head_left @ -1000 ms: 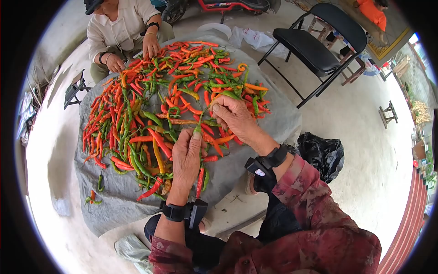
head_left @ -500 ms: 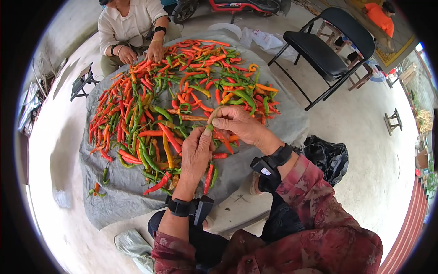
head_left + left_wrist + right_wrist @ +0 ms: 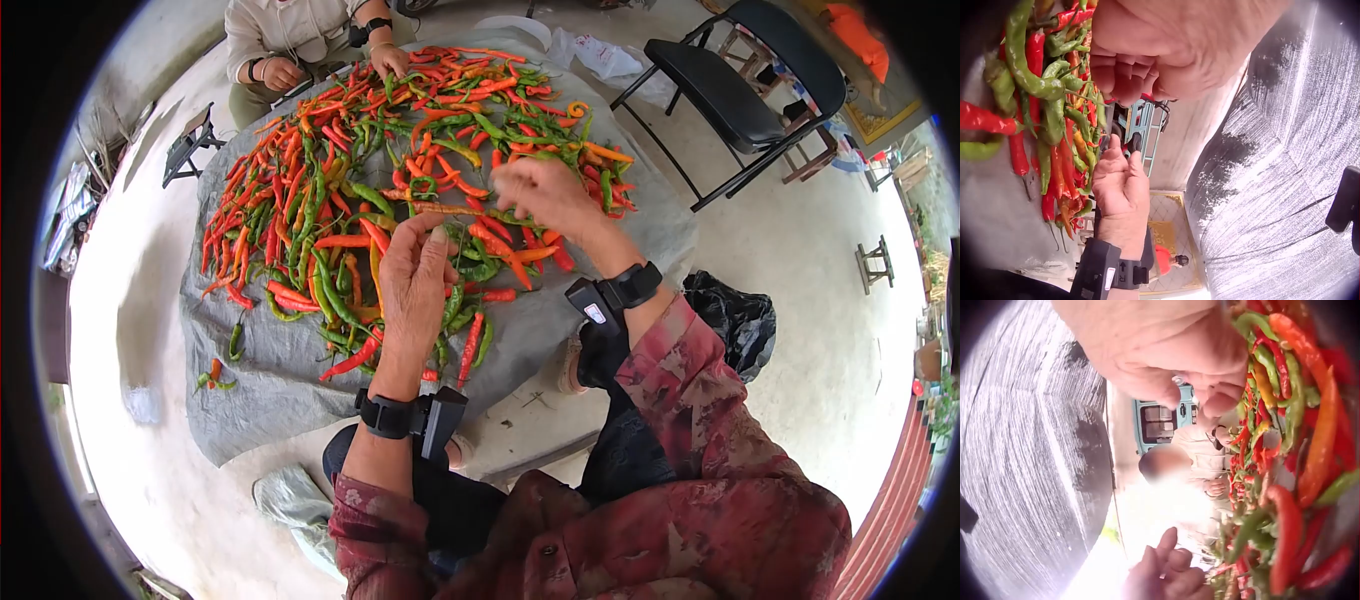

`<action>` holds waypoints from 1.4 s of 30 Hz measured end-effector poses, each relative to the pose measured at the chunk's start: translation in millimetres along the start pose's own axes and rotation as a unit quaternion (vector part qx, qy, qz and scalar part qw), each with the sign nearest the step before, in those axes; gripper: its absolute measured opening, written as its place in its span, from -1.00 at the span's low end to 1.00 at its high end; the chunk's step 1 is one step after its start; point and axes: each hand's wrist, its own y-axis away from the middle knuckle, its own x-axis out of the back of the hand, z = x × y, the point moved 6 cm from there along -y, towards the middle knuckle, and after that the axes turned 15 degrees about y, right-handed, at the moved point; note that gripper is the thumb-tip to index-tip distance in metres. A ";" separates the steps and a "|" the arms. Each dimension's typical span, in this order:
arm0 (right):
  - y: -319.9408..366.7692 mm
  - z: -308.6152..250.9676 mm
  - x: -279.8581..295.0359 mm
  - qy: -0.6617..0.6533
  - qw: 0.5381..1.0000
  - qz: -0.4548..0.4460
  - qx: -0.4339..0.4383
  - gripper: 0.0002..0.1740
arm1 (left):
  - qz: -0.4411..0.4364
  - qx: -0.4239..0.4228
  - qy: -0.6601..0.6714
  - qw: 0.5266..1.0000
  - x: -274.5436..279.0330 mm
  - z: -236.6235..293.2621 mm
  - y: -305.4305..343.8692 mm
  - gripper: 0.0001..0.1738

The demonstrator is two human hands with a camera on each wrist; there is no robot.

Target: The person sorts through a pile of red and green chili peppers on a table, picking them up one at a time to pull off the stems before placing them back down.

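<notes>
In the head view my left hand (image 3: 412, 285) is over the near side of a heap of red, green and orange chili peppers (image 3: 290, 190). Its fingers are loosely bent, and no pepper shows in them. To its right my right hand (image 3: 550, 195), slightly blurred, hovers above the heap's right part. The left wrist view shows that right hand (image 3: 1121, 190) with fingers loosely extended and its palm side bare. Below the hands, a few green chilies (image 3: 478, 268) and a red chili (image 3: 470, 350) lie near the heap's front edge.
A grey cloth (image 3: 235, 400) lies under the peppers. Across the heap another person (image 3: 290, 50) has hands at its far edge. A black folding chair (image 3: 735, 110) stands back right, a black plastic bag (image 3: 735, 320) right, and a small stool (image 3: 190, 145) left.
Both hands earlier pinched a long green chili between them; it is now out of their fingers. The right hand has moved away from the left, up and right. The head view has shifted slightly.
</notes>
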 end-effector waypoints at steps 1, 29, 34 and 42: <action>6.6 -15.6 -14.4 0.236 0.963 -0.057 0.119 -0.65 | -0.002 0.002 0.005 1.000 0.0 0.1 -0.2 -0.66; 30.5 -19.7 -18.6 0.065 0.986 -0.134 0.078 -0.75 | -0.021 -0.065 0.041 0.997 -30.0 -3.3 -4.0 -0.75; 33.5 -35.3 -17.0 -0.035 0.992 -0.086 0.091 -0.69 | -0.052 -0.007 -0.091 0.994 -21.0 -22.3 -6.2 -0.74; 6.4 -0.6 9.4 -0.138 0.989 -0.012 -0.045 -0.76 | -0.101 0.075 -0.134 0.983 -20.3 -9.8 8.6 -0.76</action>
